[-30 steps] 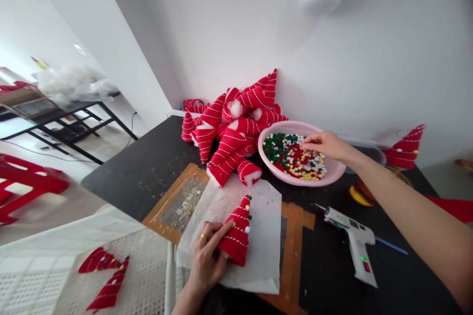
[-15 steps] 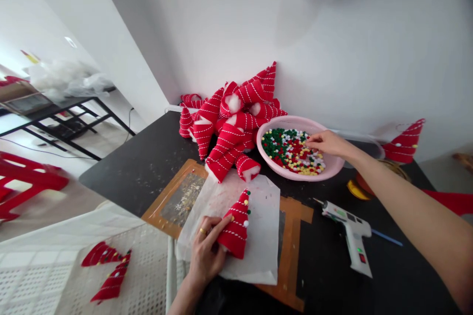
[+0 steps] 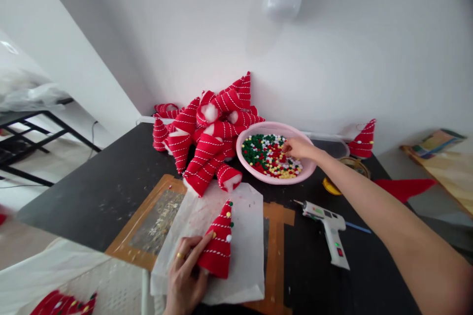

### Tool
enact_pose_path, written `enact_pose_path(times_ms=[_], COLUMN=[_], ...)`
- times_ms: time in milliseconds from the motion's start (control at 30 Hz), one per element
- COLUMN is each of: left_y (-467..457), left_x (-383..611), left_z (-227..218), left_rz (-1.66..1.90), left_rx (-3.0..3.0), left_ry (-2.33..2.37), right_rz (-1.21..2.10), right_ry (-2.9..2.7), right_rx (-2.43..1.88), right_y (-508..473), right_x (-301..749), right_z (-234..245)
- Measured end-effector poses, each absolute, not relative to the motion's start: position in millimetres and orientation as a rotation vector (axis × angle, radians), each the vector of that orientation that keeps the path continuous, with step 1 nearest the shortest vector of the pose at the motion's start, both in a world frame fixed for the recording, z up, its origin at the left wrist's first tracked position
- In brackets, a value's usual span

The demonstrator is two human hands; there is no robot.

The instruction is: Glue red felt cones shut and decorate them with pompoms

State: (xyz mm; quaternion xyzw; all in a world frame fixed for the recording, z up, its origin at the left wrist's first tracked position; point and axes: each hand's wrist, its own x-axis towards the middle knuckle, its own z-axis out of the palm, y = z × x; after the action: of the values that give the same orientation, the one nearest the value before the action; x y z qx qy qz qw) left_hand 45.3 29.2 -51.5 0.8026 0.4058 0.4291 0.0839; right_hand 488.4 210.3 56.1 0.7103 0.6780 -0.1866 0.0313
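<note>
My left hand (image 3: pixel 184 273) is shut on a red felt cone tree (image 3: pixel 216 246), which has white twine spirals and small pom-poms along one edge. It rests on a sheet of white paper (image 3: pixel 246 246). My right hand (image 3: pixel 298 148) reaches over a pink plastic bowl (image 3: pixel 275 180), its fingertips among the red, green, white and yellow pom-poms (image 3: pixel 266 155). Whether those fingers pinch a pom-pom is hidden. Just behind the bowl lies a heap of red striped felt cones (image 3: pixel 207 133) with white stuffing at their open ends.
A white hot glue gun (image 3: pixel 327 229) lies right of the paper on the black table (image 3: pixel 111 206). A tan-framed mat (image 3: pixel 155 221) sits under the paper. Another cone (image 3: pixel 364 140) stands at the back right, and more red cones (image 3: pixel 62 303) lie in a white perforated crate at the near left.
The whole scene has slid left in the frame as my head turned right. Both hands stay in about the same places on the cone and over the bowl.
</note>
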Motion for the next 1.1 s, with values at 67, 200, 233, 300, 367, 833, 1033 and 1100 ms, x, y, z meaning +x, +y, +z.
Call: enact_pose_path(times_ms=[67, 200, 233, 300, 367, 833, 1033, 1100], left_y=[30, 30, 30, 29, 28, 26, 25, 24], left_x=[45, 45, 45, 46, 46, 47, 48, 49], left_z=[-52, -51, -50, -50, -49, -50, -47, -46], left_rz=[1.282, 1.277, 1.275, 1.271, 1.262, 1.263, 1.26, 1.261], left_rx=[2.396, 2.394, 2.396, 2.394, 2.386, 2.362, 2.335, 2.323], left_ry=[1.204, 1.191, 1.194, 1.211, 1.223, 1.165, 1.144, 1.142], right_rz=[-0.544, -0.483, -0.473, -0.457, -0.457, -0.821, -0.811, -0.802], right_ry=[2.045, 1.971, 1.963, 1.966, 1.99, 2.482, 2.703, 2.862], right_rx=[2.135, 2.086, 2.08, 2.072, 2.064, 1.969, 1.999, 1.999], right_y=[212, 214, 214, 214, 213, 164, 129, 115], right_x=[481, 464, 461, 454, 450, 419, 392, 373], right_z=[56, 51, 49, 46, 46, 90, 94, 93])
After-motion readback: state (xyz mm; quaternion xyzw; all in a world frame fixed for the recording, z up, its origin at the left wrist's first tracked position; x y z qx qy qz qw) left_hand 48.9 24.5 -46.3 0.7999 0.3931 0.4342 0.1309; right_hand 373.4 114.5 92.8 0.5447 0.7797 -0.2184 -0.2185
